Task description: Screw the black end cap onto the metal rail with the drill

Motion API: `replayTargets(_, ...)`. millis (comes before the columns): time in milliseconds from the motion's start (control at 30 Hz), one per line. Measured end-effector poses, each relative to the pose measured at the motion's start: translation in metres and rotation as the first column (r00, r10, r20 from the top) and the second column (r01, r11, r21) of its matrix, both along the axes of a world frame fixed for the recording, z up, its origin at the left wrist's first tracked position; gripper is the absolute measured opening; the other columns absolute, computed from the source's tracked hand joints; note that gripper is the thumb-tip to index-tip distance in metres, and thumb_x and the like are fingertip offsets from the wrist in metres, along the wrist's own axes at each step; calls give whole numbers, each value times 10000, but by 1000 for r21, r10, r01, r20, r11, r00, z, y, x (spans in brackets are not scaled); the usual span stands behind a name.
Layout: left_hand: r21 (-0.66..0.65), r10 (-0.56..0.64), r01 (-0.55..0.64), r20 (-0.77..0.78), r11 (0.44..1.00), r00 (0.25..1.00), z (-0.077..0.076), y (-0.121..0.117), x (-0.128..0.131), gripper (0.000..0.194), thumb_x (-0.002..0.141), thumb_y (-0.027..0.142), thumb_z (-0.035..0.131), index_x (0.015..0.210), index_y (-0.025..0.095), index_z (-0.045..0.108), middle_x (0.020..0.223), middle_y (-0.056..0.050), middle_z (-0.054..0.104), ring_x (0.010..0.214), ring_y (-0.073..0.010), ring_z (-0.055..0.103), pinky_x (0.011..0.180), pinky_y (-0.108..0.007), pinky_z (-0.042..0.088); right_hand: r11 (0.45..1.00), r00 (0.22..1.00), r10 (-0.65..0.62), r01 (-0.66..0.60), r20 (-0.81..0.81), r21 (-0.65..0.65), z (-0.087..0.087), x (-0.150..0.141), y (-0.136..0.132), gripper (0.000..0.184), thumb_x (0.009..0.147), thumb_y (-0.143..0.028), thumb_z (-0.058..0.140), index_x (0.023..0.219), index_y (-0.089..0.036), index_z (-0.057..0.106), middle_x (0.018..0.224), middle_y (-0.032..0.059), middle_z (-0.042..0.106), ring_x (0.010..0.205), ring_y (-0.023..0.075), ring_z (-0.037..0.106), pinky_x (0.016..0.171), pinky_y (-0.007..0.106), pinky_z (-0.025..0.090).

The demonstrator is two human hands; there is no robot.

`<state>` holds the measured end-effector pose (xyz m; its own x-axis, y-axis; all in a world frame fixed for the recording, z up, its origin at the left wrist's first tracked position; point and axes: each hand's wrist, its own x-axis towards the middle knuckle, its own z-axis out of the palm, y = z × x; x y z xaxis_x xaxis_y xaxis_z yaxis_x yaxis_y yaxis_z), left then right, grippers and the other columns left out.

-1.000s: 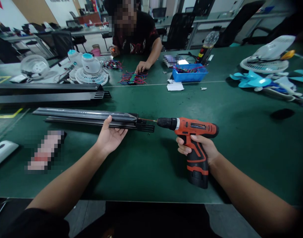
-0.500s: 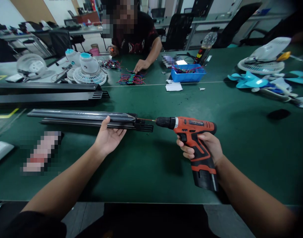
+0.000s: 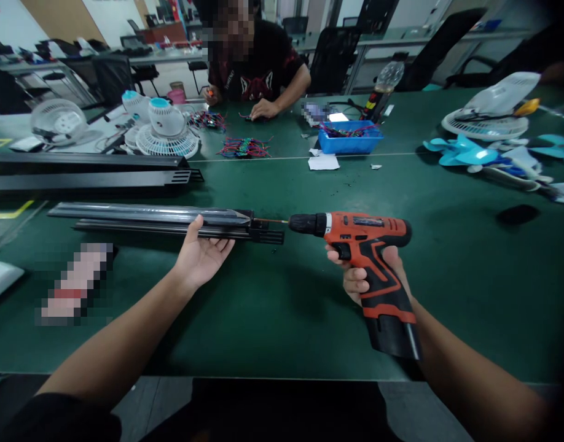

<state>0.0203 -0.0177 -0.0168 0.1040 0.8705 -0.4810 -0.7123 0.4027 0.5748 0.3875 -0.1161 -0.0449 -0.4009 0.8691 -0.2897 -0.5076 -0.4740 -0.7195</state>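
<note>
My right hand (image 3: 369,276) is wrapped round the grip of an orange and black cordless drill (image 3: 369,230). A long thin bit (image 3: 273,221) runs left from its chuck to the end of a long dark metal profile (image 3: 148,213). My left hand (image 3: 203,255) grips that profile near its right end, thumb on top and fingers underneath. Slotted black pieces (image 3: 268,236) stick out at that end. Whether the bit's tip sits in a screw is too small to tell.
More long black profiles (image 3: 88,178) lie behind on the green table (image 3: 309,319). Fan parts (image 3: 166,135) stand at back left, blue fan blades (image 3: 466,150) at right. A blue bin (image 3: 351,140) holds wires. Across the table, a co-worker's hand (image 3: 263,109) is near wired boards (image 3: 245,147).
The drill's body has tilted slightly and its handle has swung a little right; the bit stays at the profile's end. The co-worker's hand has moved back from the wired boards.
</note>
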Motion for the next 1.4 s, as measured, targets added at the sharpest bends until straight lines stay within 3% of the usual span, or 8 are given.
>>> replayTargets(100,14,-10,10,2,1000,1000,-3,0,-2,417,914,469,743,1219,189,693,1057,-86,810,1047,-237,764,989,-343,590,1000,998,5,-5,-57,-9,-1,-7,-1,785,758,-842,718,1232,-216,692,720,-2,648,533,114,474,483,209,465)
replayTargets(200,34,-24,24,13,999,1000,-7,2,-4,421,892,468,767,1212,205,692,1058,-77,810,1050,-241,767,982,-344,594,995,996,-83,85,-36,50,7,-18,-2,665,800,-785,737,1146,-218,710,960,59,726,504,84,390,456,218,459)
replayTargets(300,40,-28,27,14,999,1000,-9,3,-6,428,875,467,782,1200,203,695,1048,-77,810,1045,-245,770,980,-346,594,992,995,-90,94,-53,86,16,-25,-2,595,837,-723,746,1123,-202,713,1021,77,730,490,72,338,457,222,474)
replayTargets(500,24,-4,4,9,1000,1000,-6,1,-3,423,877,452,777,1201,190,700,1058,-90,808,1051,-244,765,1008,-347,585,998,997,-22,18,-80,-54,25,-24,1,410,832,-493,840,1051,-159,748,939,73,739,510,66,404,509,208,523)
replayTargets(633,22,-26,26,2,999,1000,-5,1,-3,425,901,462,760,1227,197,694,1072,-87,805,1080,-242,759,1021,-347,581,991,998,-56,55,-4,-121,26,-18,1,362,836,-470,838,1012,-162,766,821,57,731,498,88,482,488,230,516)
replayTargets(733,24,-25,24,9,999,1000,-5,1,-3,428,896,459,766,1226,195,697,1050,-91,803,1069,-247,761,1020,-350,582,986,990,-49,69,132,-154,24,-13,-1,403,891,-546,776,993,-156,770,640,42,673,533,150,590,484,252,516)
replayTargets(867,12,8,-8,8,1000,1000,-3,1,-2,418,903,441,755,1232,190,693,1043,-95,801,1052,-249,764,1007,-348,588,984,976,-59,93,211,-154,23,-13,-1,509,905,-587,740,1139,-135,759,662,68,723,573,195,662,504,285,532)
replayTargets(1400,17,5,-5,-10,1000,1000,-4,1,-1,415,898,448,750,1212,183,695,1062,-98,801,1070,-253,759,1008,-351,583,956,917,-184,250,353,-152,30,-28,2,572,834,-571,784,1185,-121,746,547,38,673,479,176,601,454,270,496)
